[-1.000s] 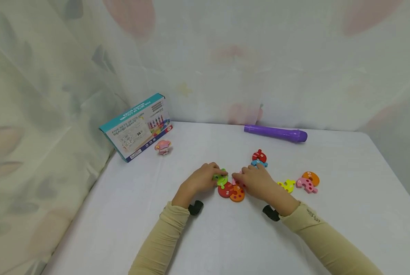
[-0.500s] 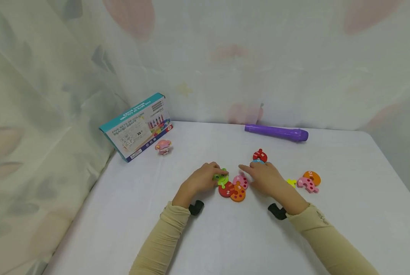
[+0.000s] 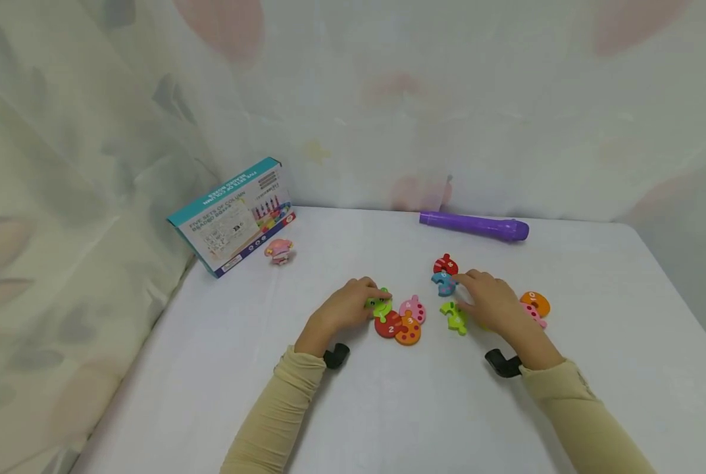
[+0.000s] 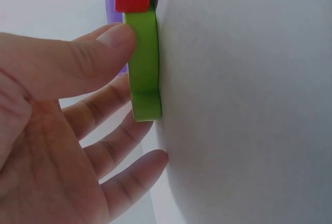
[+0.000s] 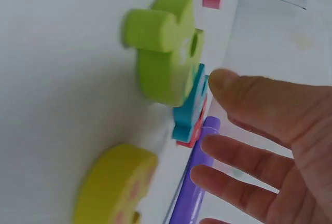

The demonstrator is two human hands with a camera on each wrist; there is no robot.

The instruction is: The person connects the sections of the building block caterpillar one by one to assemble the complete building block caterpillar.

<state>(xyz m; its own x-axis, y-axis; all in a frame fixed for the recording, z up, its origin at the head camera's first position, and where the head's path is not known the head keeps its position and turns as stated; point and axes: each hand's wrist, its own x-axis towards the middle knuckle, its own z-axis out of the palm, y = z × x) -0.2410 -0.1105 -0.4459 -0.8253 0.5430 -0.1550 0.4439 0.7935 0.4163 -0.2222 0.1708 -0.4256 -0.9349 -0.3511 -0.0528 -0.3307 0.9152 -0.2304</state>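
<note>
My left hand (image 3: 347, 306) pinches the green frog-face puzzle piece (image 3: 381, 308) between thumb and index finger, its other fingers spread in the left wrist view. Joined to that piece are a red piece numbered 2 (image 3: 387, 325), an orange one numbered 3 (image 3: 408, 331) and a pink spotted one (image 3: 413, 309). My right hand (image 3: 491, 303) hovers with fingers apart and nothing between them. Close to its fingertips lie a light green piece (image 3: 454, 318) and a blue piece (image 3: 444, 284). A red piece (image 3: 445, 264) sits against the blue one. Below the hand shows a yellow piece (image 5: 116, 182), mostly hidden in the head view.
An orange piece (image 3: 536, 303) and a pink piece (image 3: 533, 315) lie right of my right hand, partly covered by it. A purple toy microphone (image 3: 474, 226) rests at the back. Back left stand a box (image 3: 234, 220) and a small pink figure (image 3: 279, 251).
My right hand has let go of the pink spotted piece and moved right, uncovering the light green and blue pieces. My left hand stays on the frog-face piece.
</note>
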